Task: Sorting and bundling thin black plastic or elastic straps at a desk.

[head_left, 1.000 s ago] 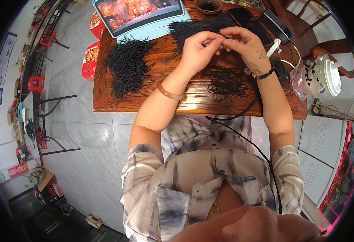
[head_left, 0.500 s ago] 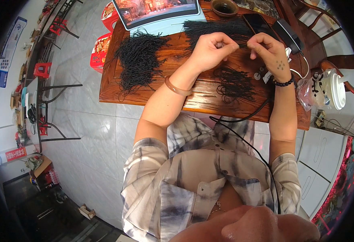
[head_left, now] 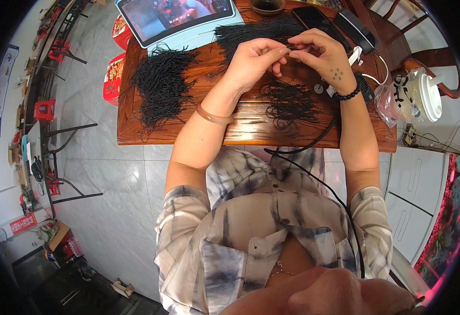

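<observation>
Three piles of black string (head_left: 161, 86) sit by the bench's (head_left: 127, 123) left edge, near edge and back. Left hand (head_left: 256, 59) and right hand (head_left: 321, 52) curl fingers toward thumbs; can't tell what they pinch. String seems light, floppy: hold one end.

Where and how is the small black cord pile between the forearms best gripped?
Likely across the middle of the small black cord pile, the left hand coming from the left: bare tabletop lies there, while the black cable curves past the near right. Its strands look loose, with looped, straggling edges, so pinching the fringe might pull out only a few.
</observation>
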Demonstrator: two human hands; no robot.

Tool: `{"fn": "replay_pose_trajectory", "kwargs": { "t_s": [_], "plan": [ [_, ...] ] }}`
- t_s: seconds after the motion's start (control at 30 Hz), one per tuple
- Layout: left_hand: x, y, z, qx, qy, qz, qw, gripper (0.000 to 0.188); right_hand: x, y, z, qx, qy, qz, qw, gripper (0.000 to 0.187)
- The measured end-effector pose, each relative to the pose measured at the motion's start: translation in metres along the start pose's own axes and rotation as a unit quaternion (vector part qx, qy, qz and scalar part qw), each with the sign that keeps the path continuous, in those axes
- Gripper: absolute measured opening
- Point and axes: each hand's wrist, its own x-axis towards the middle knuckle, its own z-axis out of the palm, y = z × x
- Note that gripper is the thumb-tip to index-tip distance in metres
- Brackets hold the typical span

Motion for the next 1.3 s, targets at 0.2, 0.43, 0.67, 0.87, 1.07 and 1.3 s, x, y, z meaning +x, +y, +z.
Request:
{"fn": "replay_pose_trajectory", "kwargs": {
  "t_s": [0.2, 0.43, 0.67, 0.87, 1.07, 1.3],
  "plan": [
    [0.001, -0.001, 0.001, 0.062, 0.021, 0.025, 0.998, 0.011, -0.002, 0.004, -0.002, 0.013, -0.002, 0.035, 0.999, 0.016],
    [0.001, -0.001, 0.001, 0.142, 0.029, 0.036, 0.989, 0.012, -0.001, 0.002, 0.001, 0.015, 0.003, 0.038, 0.999, 0.013],
    [0.0, -0.001, 0.006, 0.191, 0.033, 0.041, 0.98, 0.013, -0.002, -0.007, 0.007, -0.066, 0.019, -0.014, 0.998, 0.008],
    [0.003, -0.012, 0.003, 0.224, 0.056, 0.113, 0.966, 0.01, -0.004, -0.014, 0.02, -0.178, 0.091, -0.045, 0.979, 0.004],
    [0.0, -0.004, 0.005, 0.264, 0.061, 0.113, 0.956, 0.007, -0.001, -0.006, 0.015, -0.188, 0.107, -0.044, 0.975, 0.005],
    [0.0, -0.005, 0.003, 0.208, 0.076, 0.107, 0.969, 0.007, -0.001, 0.008, 0.008, 0.019, 0.03, 0.064, 0.997, 0.01]
  ]
}}
